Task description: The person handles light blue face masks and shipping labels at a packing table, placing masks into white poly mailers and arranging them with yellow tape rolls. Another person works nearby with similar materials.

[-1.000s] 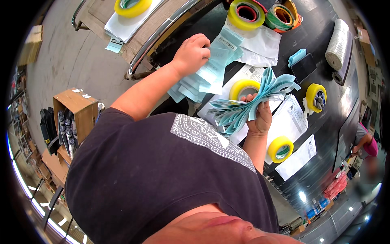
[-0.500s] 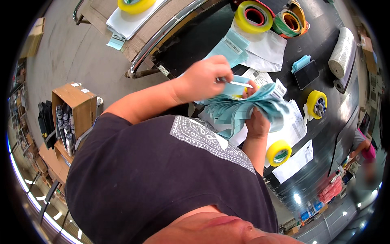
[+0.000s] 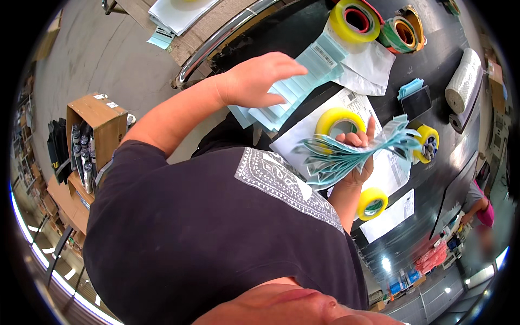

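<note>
Left hand (image 3: 264, 80) is outstretched, fingers together, thumb parted, flat slips (image 3: 310, 71) past its fingertips; right hand (image 3: 359, 150), forefinger raised, pinches a ruffled fan (image 3: 337, 158), round tape (image 3: 325, 120) beyond.

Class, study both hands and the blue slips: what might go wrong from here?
The fanned bundle may shed pieces: the right hand grips it around the middle while its ends splay loose. The overlapping blue slips near the open left hand could be knocked out of line.
</note>
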Demonstrator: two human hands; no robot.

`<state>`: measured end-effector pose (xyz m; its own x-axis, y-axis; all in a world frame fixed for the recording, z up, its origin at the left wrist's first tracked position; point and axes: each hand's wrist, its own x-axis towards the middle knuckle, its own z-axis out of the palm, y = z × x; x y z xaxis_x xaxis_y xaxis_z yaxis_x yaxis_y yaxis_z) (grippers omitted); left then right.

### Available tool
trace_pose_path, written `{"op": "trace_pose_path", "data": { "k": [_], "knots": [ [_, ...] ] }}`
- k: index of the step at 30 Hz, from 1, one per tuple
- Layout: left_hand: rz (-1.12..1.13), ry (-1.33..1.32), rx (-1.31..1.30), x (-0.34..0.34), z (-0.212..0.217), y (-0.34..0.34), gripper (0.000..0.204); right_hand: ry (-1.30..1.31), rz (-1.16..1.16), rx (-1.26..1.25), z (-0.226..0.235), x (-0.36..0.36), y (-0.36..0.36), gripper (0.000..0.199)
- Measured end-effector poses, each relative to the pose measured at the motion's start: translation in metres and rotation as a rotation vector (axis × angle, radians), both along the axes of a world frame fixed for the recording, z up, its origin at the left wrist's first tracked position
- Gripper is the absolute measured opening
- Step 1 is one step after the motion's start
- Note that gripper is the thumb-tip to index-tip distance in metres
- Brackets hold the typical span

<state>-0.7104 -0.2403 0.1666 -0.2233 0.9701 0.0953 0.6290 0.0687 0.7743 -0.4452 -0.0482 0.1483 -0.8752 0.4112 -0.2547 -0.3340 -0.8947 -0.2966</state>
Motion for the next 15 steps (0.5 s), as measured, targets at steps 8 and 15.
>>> {"op": "trace_pose_path", "data": {
  "k": [8,15],
  "knots": [
    [-0.198,0.329,-0.133,0.015,-0.034,-0.011,0.067,0.086,0.047,-0.053,-0.016,0.0,-0.007,0.038],
    [0.26,-0.731,-0.139,-0.009,-0.041,-0.013,0.017,0.154,0.051,-0.059,-0.024,0.014,-0.004,0.035]
  ]
}}
